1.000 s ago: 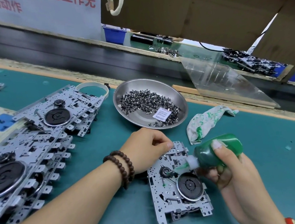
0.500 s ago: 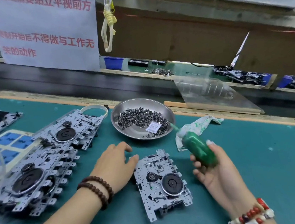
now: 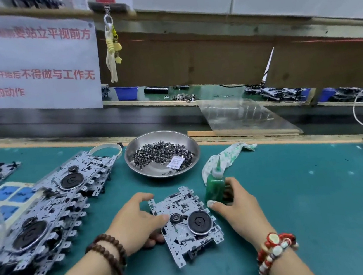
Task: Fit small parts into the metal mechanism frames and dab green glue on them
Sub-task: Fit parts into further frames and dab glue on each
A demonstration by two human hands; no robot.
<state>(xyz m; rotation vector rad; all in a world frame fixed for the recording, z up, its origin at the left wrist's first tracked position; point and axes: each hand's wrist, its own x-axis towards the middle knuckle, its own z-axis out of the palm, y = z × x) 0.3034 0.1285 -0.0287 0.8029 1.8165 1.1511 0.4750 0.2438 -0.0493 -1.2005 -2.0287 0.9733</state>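
A metal mechanism frame (image 3: pixel 187 224) with a black flywheel lies flat on the green mat in front of me. My left hand (image 3: pixel 134 223) rests against its left edge, thumb on top and fingers curled under the side. The green glue bottle (image 3: pixel 215 187) stands upright on the mat just right of the frame, nozzle up. My right hand (image 3: pixel 237 206) is wrapped around the bottle's lower part. A steel dish (image 3: pixel 141 149) behind the frame holds a heap of small dark parts (image 3: pixel 161 154) and a white paper slip.
A long stack of overlapping frames (image 3: pixel 48 213) fills the mat at the left. A glue-stained rag (image 3: pixel 228 154) lies behind the bottle. Blue-and-white foam trays (image 3: pixel 7 199) sit at the far left. A clear plastic sheet (image 3: pixel 242 116) leans at the bench's back edge.
My right hand has brought the bottle down from tilted in the air to standing upright on the mat. My left hand moved from beside the frame onto its left edge. The camera tilted up.
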